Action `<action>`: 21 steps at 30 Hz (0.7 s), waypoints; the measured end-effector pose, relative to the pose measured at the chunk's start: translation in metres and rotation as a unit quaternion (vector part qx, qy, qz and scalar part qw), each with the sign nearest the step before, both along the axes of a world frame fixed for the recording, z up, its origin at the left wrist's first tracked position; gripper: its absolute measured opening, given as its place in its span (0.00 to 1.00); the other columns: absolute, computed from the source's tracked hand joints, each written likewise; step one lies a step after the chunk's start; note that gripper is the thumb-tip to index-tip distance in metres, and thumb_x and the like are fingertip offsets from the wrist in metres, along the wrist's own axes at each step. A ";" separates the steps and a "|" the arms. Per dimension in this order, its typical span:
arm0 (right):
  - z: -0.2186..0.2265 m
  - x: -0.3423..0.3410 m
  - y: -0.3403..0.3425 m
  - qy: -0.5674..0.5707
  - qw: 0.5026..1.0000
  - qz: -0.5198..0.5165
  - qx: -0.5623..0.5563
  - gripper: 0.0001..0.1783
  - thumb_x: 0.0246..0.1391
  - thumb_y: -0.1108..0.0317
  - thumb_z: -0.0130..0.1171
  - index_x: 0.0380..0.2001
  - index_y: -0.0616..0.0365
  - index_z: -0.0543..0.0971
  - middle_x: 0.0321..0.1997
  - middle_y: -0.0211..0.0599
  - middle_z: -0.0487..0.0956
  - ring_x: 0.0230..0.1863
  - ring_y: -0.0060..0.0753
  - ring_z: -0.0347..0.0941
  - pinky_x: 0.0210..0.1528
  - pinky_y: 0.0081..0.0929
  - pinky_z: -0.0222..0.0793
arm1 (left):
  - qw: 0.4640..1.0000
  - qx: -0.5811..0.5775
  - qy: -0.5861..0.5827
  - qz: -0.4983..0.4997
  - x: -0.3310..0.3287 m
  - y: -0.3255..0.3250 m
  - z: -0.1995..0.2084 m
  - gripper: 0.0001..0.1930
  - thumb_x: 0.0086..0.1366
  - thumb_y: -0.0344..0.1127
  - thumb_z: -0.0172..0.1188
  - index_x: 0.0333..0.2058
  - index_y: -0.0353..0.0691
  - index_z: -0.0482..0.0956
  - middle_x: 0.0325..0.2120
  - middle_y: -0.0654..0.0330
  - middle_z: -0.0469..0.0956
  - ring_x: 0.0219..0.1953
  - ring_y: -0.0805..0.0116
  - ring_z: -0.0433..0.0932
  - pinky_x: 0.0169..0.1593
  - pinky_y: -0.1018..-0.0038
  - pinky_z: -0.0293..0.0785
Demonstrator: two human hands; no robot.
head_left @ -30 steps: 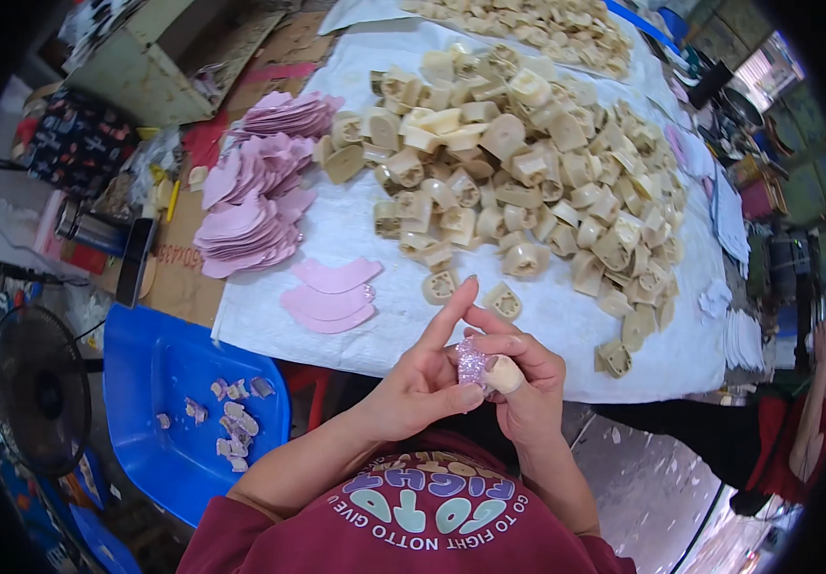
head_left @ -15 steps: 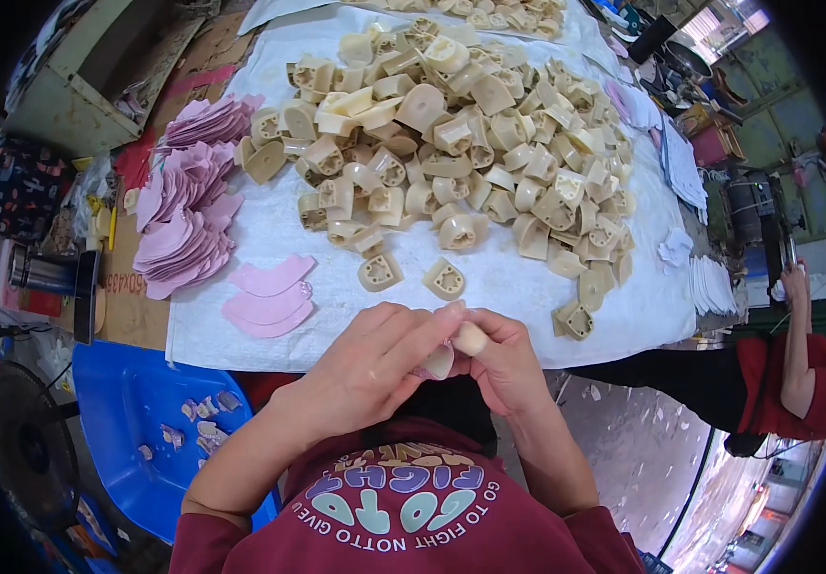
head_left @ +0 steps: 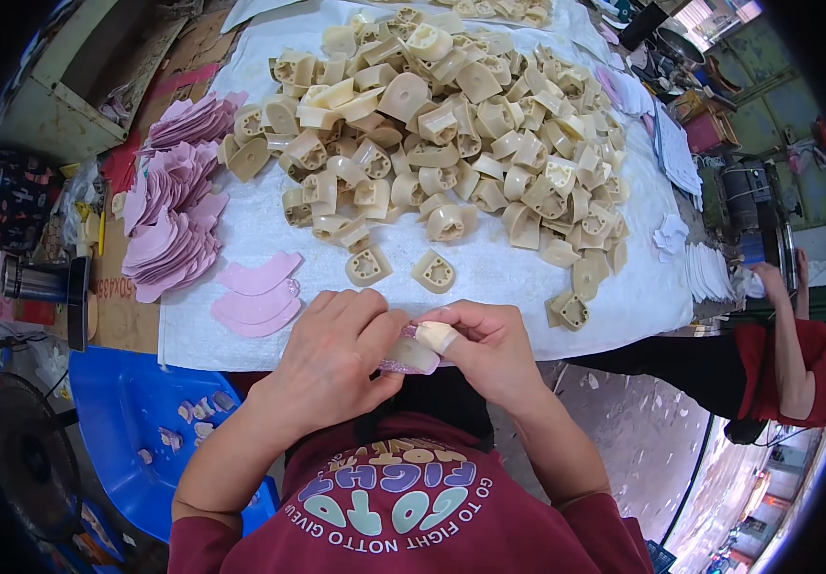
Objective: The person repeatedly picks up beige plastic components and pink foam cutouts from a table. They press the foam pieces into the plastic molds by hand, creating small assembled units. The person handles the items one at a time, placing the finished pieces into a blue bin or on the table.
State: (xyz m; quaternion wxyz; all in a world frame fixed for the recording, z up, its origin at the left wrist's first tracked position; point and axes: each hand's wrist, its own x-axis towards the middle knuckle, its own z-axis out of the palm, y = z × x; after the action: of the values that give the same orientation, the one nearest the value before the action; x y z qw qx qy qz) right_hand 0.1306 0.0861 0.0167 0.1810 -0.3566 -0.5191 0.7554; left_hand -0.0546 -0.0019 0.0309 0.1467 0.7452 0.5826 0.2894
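Between my two hands, close to the front edge of the table, is a cream shoe heel (head_left: 409, 356) with pink glittery covering along its edge. My left hand (head_left: 334, 352) is closed around its left side, fingers curled. My right hand (head_left: 491, 352) pinches the covering at the heel's upper right; a pale wrap covers the thumb. Two loose shoe heels (head_left: 433, 272) lie just beyond my hands, before a big pile of heels (head_left: 470, 124). Several curved pink cut pieces (head_left: 256, 308) lie flat to the left of my left hand.
Stacks of pink pieces (head_left: 172, 251) line the left side of the white sheet (head_left: 183, 335). Below them, a blue plastic tub (head_left: 107, 402) contains several covered heels. A fan (head_left: 25, 450) stands at far left. Another person (head_left: 786, 368) works at the right, near white sheets (head_left: 707, 273).
The heel has turned, showing more of its pale face and pink edge. My left hand has shifted left, and my right fingers have moved slightly up and left along the covering.
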 end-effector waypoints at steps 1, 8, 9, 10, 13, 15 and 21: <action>0.000 -0.001 0.000 0.004 1.000 -0.009 -0.007 0.09 0.55 0.74 0.59 0.39 0.66 0.81 0.36 0.37 0.82 0.35 0.20 0.77 0.37 0.18 0.74 | 0.999 0.032 -0.029 0.008 -0.001 0.000 -0.003 0.24 0.39 0.32 0.68 0.40 0.37 0.74 0.29 0.57 0.72 0.33 0.57 0.73 0.36 0.65 0.68; 0.004 -0.001 -0.009 -0.036 0.984 0.005 0.177 0.10 0.58 0.74 0.55 0.41 0.66 0.79 0.37 0.33 0.81 0.38 0.20 0.75 0.41 0.20 0.73 | 0.999 0.019 -0.012 0.049 0.011 -0.002 -0.003 0.22 0.39 0.33 0.68 0.36 0.39 0.74 0.24 0.58 0.73 0.24 0.57 0.74 0.29 0.65 0.70; 0.007 -0.004 -0.010 -0.044 0.982 0.000 0.186 0.10 0.58 0.74 0.54 0.41 0.66 0.79 0.37 0.33 0.81 0.37 0.19 0.75 0.41 0.20 0.72 | 0.998 0.018 -0.021 0.060 0.011 -0.002 -0.005 0.22 0.39 0.34 0.68 0.36 0.39 0.74 0.24 0.58 0.73 0.23 0.57 0.74 0.29 0.65 0.70; 0.008 -0.006 -0.010 -0.053 0.979 -0.004 0.195 0.10 0.59 0.73 0.54 0.41 0.65 0.79 0.37 0.33 0.81 0.37 0.19 0.75 0.41 0.20 0.71 | 0.997 0.017 -0.029 0.071 0.012 -0.002 -0.006 0.22 0.39 0.34 0.68 0.36 0.39 0.74 0.24 0.58 0.74 0.23 0.57 0.75 0.28 0.65 0.70; -0.004 0.002 0.002 0.079 0.997 -0.012 -0.003 0.10 0.60 0.71 0.53 0.40 0.65 0.78 0.37 0.32 0.81 0.36 0.17 0.74 0.41 0.19 0.71 | 0.988 0.019 -0.118 0.094 0.017 -0.002 -0.017 0.21 0.40 0.34 0.68 0.35 0.38 0.73 0.23 0.57 0.74 0.22 0.56 0.75 0.27 0.64 0.70; -0.003 -0.003 -0.007 0.043 0.994 -0.045 0.093 0.10 0.60 0.69 0.53 0.40 0.65 0.79 0.37 0.32 0.81 0.36 0.18 0.74 0.41 0.19 0.71 | 0.989 0.023 -0.088 0.118 0.024 -0.003 -0.017 0.20 0.40 0.35 0.68 0.34 0.38 0.73 0.23 0.57 0.74 0.21 0.56 0.76 0.26 0.63 0.71; -0.006 -0.008 -0.006 0.048 0.996 -0.082 0.005 0.12 0.62 0.67 0.53 0.41 0.64 0.79 0.36 0.31 0.81 0.36 0.17 0.73 0.40 0.18 0.70 | 0.969 -0.016 -0.157 0.190 0.034 0.003 -0.020 0.20 0.42 0.37 0.68 0.33 0.37 0.71 0.18 0.55 0.75 0.19 0.54 0.77 0.24 0.63 0.72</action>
State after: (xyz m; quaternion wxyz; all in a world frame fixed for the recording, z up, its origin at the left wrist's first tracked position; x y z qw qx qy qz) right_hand 0.1222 0.0803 0.0112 0.2682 -0.3605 -0.4829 0.7516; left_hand -0.0207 0.0012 0.0105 0.1903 0.5642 0.6875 0.4157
